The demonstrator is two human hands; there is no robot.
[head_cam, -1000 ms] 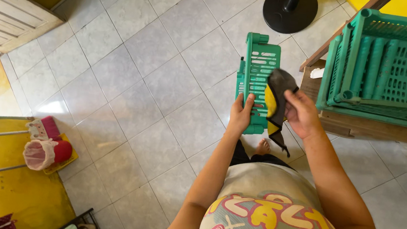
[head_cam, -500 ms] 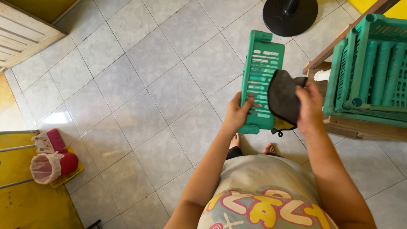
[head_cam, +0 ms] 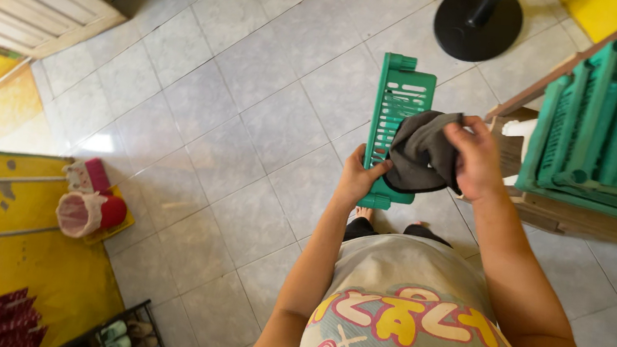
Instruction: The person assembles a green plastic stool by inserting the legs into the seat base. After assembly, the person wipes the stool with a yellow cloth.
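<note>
Left hand (head_cam: 358, 179) is gripping the lower edge of a green slatted plastic panel (head_cam: 400, 107), fingers curled closed around it, holding it out over the tiled floor (head_cam: 202, 112). Right hand (head_cam: 477, 158) is pinching a dark grey cloth (head_cam: 421, 157) shut in its fingers, pressing it against the panel's right side. Green plastic crate (head_cam: 610, 125) is sitting on a wooden stand (head_cam: 580, 219) just right.

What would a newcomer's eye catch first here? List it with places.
At centre, the left hand grips a green slatted plastic panel by its lower end, while the right hand presses a dark grey cloth against it. At right, green plastic crates sit stacked on a wooden bench; a black round stand base stands on the tiled floor at top.
</note>
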